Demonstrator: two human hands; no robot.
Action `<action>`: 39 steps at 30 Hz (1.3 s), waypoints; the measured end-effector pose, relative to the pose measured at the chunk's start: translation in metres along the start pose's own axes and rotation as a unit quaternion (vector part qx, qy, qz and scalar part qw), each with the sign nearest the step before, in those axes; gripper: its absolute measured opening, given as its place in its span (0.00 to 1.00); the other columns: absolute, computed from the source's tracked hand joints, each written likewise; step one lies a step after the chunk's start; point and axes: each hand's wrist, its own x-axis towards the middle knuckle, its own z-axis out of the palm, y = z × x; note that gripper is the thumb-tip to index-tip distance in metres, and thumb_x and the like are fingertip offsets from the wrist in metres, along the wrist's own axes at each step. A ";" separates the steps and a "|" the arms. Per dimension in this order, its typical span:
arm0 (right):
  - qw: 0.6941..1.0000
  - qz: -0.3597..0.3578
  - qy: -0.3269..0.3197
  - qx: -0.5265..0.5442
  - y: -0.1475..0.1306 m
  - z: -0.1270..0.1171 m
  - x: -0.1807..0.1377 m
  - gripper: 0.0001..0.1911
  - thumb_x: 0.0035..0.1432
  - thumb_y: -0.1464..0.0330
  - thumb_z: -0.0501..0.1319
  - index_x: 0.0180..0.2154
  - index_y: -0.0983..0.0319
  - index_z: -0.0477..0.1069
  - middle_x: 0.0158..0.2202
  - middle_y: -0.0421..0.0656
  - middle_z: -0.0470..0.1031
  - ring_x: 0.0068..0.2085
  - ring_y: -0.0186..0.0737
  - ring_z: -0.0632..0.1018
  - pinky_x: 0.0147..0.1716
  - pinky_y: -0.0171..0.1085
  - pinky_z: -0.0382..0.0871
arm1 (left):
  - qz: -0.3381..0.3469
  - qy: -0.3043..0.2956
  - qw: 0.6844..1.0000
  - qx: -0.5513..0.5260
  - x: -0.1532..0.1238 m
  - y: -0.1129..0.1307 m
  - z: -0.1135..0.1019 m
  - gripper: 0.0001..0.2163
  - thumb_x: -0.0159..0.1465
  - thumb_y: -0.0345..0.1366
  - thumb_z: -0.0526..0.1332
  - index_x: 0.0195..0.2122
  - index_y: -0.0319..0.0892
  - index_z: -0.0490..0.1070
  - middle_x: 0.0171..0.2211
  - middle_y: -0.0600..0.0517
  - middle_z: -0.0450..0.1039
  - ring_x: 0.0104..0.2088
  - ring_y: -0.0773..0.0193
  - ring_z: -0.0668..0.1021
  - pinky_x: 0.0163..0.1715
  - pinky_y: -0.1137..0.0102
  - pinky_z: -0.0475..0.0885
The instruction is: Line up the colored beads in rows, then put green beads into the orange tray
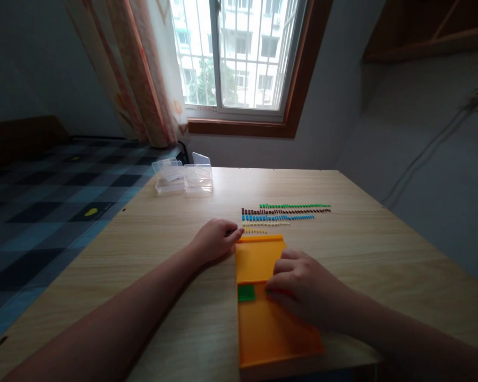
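Note:
An orange tray (281, 342) with a raised cross ridge lies lengthwise on the table before me. Inside it, a green square block (246, 293) sits against the left wall, just below the ridge. My left hand (219, 237) rests on the table with curled fingers, its fingertips at the tray's far left corner; whether they grip anything is hidden. Over the tray's right side, my right hand (298, 281) is closed in a pinch, with a speck of green showing at its fingertips. Beyond the tray lie rows of tiny pieces: green (295, 206), brown (287, 211), blue (276, 218) and yellow (255, 231).
Clear plastic boxes (198, 183) with raised lids stand at the table's far left. A bed with a checked cover (63, 185) is to the left. Ahead is a barred window (247, 63) with a curtain (139, 69); a cable (426, 148) hangs on the right wall.

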 end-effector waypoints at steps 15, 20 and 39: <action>0.992 -0.082 -0.066 -0.068 0.004 -0.008 0.000 0.09 0.64 0.70 0.59 0.32 0.59 0.75 0.29 0.41 0.74 0.34 0.40 0.68 0.38 0.41 0.57 | 0.033 -0.016 0.999 0.036 -0.005 0.004 -0.003 0.22 0.65 0.45 0.53 0.16 0.42 0.56 0.15 0.57 0.54 0.20 0.69 0.58 0.24 0.68 0.49; 0.992 -0.077 -0.057 -0.081 0.004 -0.001 0.000 0.09 0.65 0.69 0.58 0.33 0.59 0.76 0.30 0.42 0.74 0.34 0.40 0.68 0.37 0.41 0.56 | 0.045 -0.038 0.995 0.081 -0.008 0.008 -0.003 0.20 0.65 0.44 0.55 0.17 0.42 0.59 0.17 0.55 0.60 0.21 0.67 0.60 0.25 0.68 0.51; 0.994 -0.081 -0.032 -0.058 0.005 0.006 0.000 0.12 0.68 0.69 0.55 0.40 0.59 0.78 0.30 0.42 0.74 0.33 0.40 0.67 0.36 0.41 0.56 | 0.044 -0.065 0.988 0.134 -0.009 0.012 -0.004 0.17 0.62 0.45 0.60 0.20 0.43 0.66 0.20 0.53 0.68 0.23 0.65 0.65 0.25 0.68 0.52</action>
